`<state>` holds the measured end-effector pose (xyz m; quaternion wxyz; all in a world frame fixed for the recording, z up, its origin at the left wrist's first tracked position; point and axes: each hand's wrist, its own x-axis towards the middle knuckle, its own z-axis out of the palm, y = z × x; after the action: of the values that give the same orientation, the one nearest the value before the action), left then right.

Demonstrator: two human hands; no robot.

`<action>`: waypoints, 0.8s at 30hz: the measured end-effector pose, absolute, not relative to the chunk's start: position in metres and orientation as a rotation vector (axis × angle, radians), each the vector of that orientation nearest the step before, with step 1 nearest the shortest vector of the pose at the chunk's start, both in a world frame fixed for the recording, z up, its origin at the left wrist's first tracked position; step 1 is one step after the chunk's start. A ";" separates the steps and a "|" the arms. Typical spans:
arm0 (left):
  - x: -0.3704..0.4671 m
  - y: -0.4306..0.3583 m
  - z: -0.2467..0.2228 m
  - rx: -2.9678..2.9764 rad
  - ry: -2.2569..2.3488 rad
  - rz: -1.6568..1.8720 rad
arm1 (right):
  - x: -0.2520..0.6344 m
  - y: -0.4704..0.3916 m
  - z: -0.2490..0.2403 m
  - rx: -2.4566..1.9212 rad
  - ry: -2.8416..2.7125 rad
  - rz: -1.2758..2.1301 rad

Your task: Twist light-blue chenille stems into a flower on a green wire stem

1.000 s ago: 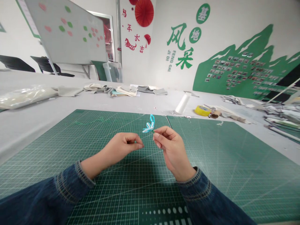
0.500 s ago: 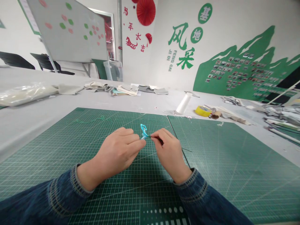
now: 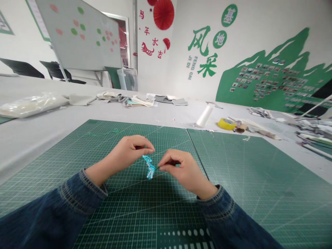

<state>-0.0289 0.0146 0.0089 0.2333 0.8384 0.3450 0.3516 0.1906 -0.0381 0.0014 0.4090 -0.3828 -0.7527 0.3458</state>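
Note:
A small light-blue and white craft flower (image 3: 150,170) is held above the green cutting mat, its looped petals spreading to the left and down. My right hand (image 3: 181,169) pinches its thin dark-green stem between thumb and index finger. Just above the petals is my left hand (image 3: 135,150), thumb and forefinger pressed together. A speck of green shows at those fingers, but I cannot make out what they hold. One petal loop lies just below the left fingertips; whether they touch it is unclear.
Two green cutting mats (image 3: 246,180) lie side by side, with green thread scraps (image 3: 114,130) at the far left. Behind them are a white thread cone (image 3: 204,116), yellow tape roll (image 3: 226,123), cloth scraps (image 3: 141,100) and a plastic-wrapped bundle (image 3: 33,103).
My left hand has moved up and left, off the petals. My right hand has lowered slightly, turning the flower so its petals point down and left.

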 end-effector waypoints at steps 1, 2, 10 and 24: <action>-0.029 0.016 0.008 2.215 0.945 0.948 | 0.191 -0.038 0.002 -0.950 -1.794 0.989; -0.028 0.017 0.006 2.151 0.944 0.937 | 0.191 -0.037 0.002 -0.929 -1.686 1.091; -0.006 0.000 -0.008 2.416 0.894 0.923 | 0.190 -0.034 -0.004 -0.867 -1.160 1.154; -0.006 -0.027 0.012 3.314 0.838 1.073 | 0.190 -0.037 -0.012 -1.216 -1.841 0.247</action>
<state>-0.0063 -0.0271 0.0119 -0.2189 0.9025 0.2282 0.2923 0.1899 -0.0366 -0.0123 0.4446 -0.4904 -0.7429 0.0998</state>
